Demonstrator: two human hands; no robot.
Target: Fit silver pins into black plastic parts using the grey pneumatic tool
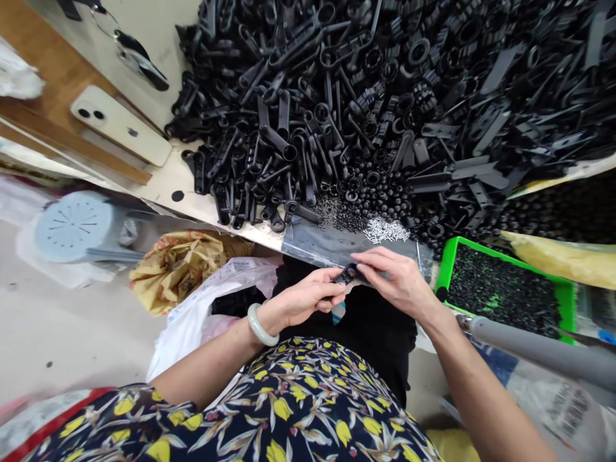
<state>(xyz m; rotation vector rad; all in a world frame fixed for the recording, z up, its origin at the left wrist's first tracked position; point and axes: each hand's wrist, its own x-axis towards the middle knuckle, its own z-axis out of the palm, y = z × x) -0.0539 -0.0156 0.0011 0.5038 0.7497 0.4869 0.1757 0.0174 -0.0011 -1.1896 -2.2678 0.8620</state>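
Between my two hands, just off the table's front edge, is a small black plastic part (pixel 347 274). My left hand (pixel 315 290) pinches it from the left between thumb and fingers. On its right side, my right hand (pixel 392 277) has thumb and fingertips closed at the part's end; whether a smaller piece is in them I cannot make out. Ahead of the hands lies a small heap of silver pins (pixel 386 230). Beside it are tiny springs or rings (pixel 329 210) and small black round pieces (pixel 380 191).
Black plastic handles (pixel 283 122) and flat levers (pixel 476 173) cover the table in a big pile. A green tray (pixel 447 263) of small black bits stands right. A phone (pixel 122 125) leans at left. Below are a blue stool (pixel 79 224), a brown bag (pixel 180 273) and a white bag (pixel 187 327).
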